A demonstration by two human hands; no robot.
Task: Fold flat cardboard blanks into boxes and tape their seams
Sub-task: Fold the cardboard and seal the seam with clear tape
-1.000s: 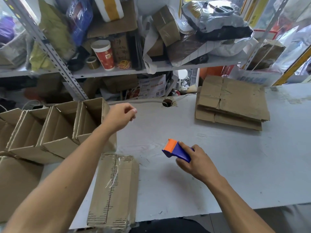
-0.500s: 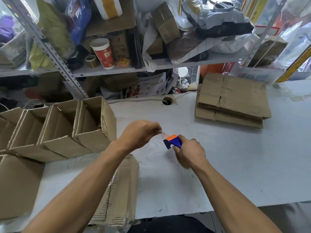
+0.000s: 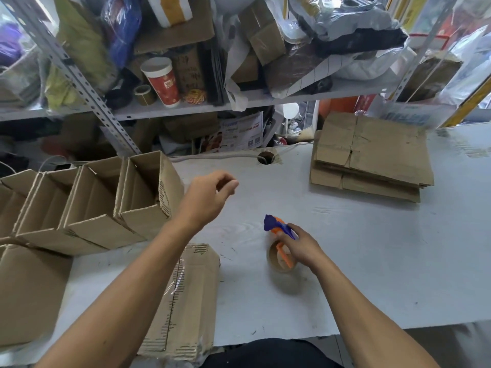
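Since half a second ago the left hand has drawn away from the purple-and-orange plastic tape dispenser and now hovers above the white tabletop, its fingers loosely curled with thumb and forefinger close together; whether a strand of clear tape is pinched there I cannot tell. The right hand has tipped the dispenser so its brown tape roll shows, fingers wrapped round the handle.

From the head view, a closed brown cardboard box with a clear-taped seam lies at the near edge, just below the left forearm. Four open-topped brown folded boxes stand in a row at the left, and a stack of flat brown cardboard blanks waits at the far right. By my judgement several boxes are formed, and the whole stack is left to fold and tape
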